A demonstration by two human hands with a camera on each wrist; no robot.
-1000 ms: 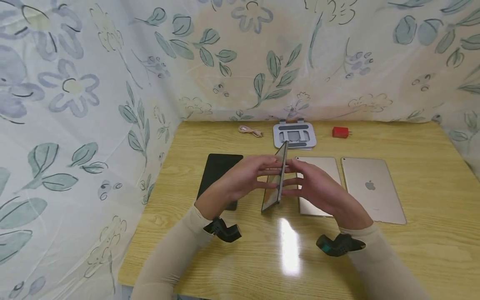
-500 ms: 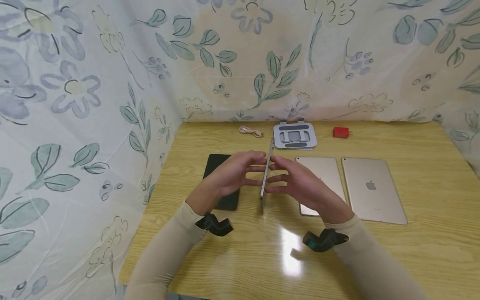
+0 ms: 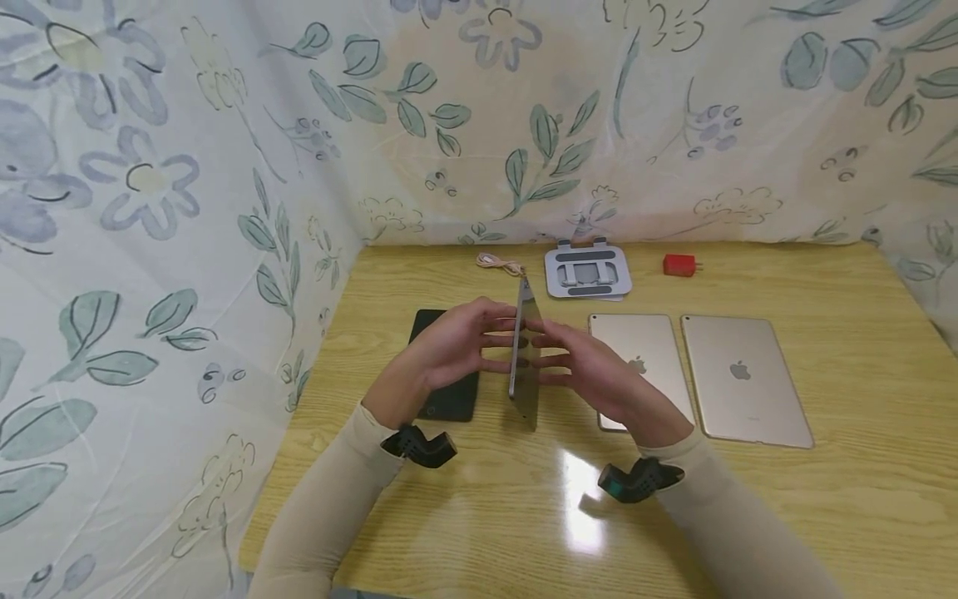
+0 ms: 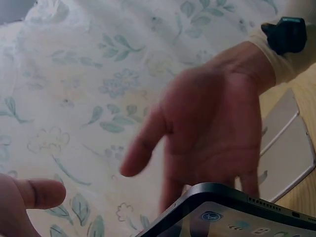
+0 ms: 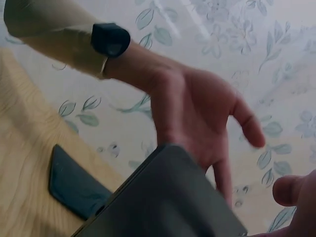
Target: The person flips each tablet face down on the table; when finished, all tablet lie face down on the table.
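Note:
A slim grey tablet stands on edge in mid-air between my two hands. The straight fingers of my left hand touch its left face, and those of my right hand its right face. Both thumbs stay off it. Seen from the left wrist, the tablet's screen is lit with app icons and faces left, with the right hand beyond. Its plain dark back faces right in the right wrist view, partly hiding the fingers of the left hand.
Left on the wooden table lies a black tablet. Two gold tablets, one nearer and one farther right, lie face down. A folded silver stand, a coiled pink cable and a red charger lie along the back.
Both hands and the grey tablet have moved left. The tablet has turned, so its dark back shows to the head view where its screen side showed before. The other items lie still.

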